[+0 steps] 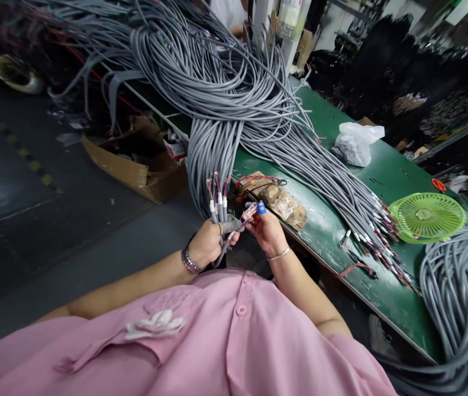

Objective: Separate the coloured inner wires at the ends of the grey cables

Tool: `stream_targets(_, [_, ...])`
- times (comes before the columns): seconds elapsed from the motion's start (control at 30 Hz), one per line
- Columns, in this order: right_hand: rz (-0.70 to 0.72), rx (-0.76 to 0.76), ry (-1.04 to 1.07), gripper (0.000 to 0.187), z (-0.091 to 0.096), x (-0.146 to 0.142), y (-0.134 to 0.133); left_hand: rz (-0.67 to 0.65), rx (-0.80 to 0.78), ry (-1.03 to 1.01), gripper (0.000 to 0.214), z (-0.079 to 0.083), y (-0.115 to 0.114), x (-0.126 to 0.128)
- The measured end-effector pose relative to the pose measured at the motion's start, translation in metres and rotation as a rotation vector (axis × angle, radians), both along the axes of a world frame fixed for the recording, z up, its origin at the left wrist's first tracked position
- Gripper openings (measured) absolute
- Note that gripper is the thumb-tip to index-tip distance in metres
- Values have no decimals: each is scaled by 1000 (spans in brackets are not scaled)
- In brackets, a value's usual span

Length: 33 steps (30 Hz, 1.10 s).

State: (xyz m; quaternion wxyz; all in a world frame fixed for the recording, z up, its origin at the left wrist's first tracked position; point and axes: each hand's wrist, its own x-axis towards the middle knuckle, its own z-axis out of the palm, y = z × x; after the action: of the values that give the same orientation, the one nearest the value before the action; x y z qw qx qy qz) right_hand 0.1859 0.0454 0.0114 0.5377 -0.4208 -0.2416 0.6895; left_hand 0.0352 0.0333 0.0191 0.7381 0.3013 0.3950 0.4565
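Observation:
My left hand [209, 242] is closed around grey cables [213, 213]. Several of their white-banded ends stand up above my fingers, with coloured wires and bare copper tips fanning out. Grey covering shows on some of its fingers. Close beside it, my right hand [269, 235] has its fingers pinched together at the thin pinkish wires [249, 211] of one cable end between the two hands. A blue cover [261, 207] sits on one fingertip of the right hand. Exactly how many wires are pinched is hidden by the fingers.
A large heap of grey cables [217, 82] spreads over the green table [320, 113]. Taped blocks [279, 199] lie at its near edge. Farther right are a white plastic bag [358, 144], a green basket [424, 214] and a cable coil [457, 280]. A cardboard box [126, 173] stands left.

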Motion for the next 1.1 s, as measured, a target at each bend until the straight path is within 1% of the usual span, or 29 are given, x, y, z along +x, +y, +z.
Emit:
stream_targets(0.13, [-66,47,-6,38,-4,-5,2,-24,-7,44,22,2,-1,3])
stream_targets(0.23, [-55,37,-12,41,-3,-6,2,-42,-2,71,22,-1,-2,3])
stream_targets(0.33, [47,-42,-13,53,-2,1,-1,-40,10,74,22,-7,-5,-1])
stream_targets(0.4, [152,-86,-29,62,-1,9,-5,-53,35,82,20,-11,-9,-6])
stream_targets(0.43, [208,-93,-48,64,0,13,-7,-64,53,94,19,-14,-11,-8])
stream_targets(0.53, [351,-46,-173,55,5,20,-15,-103,136,161,21,-19,-17,-13])
stream_targets(0.6, [384,22,-297,46,9,19,-20,-125,189,225,24,-20,-20,-14])
stream_targets(0.7, [381,140,-383,36,17,12,-26,-169,232,321,23,-19,-22,-13])
stream_targets(0.8, [396,222,-415,31,21,4,-33,-294,260,398,20,-15,-20,-13])
stream_targets(0.87, [362,276,-519,27,21,3,-36,-407,256,430,18,-14,-17,-14])
stream_targets(0.93, [290,335,-618,23,19,4,-38,-459,248,437,18,-13,-14,-16])
stream_targets(1.0, [233,364,-633,23,15,6,-38,-398,225,407,20,-13,-13,-16])
stream_targets(1.1, [203,327,-551,28,8,9,-40,-235,157,316,22,-17,-13,-15])
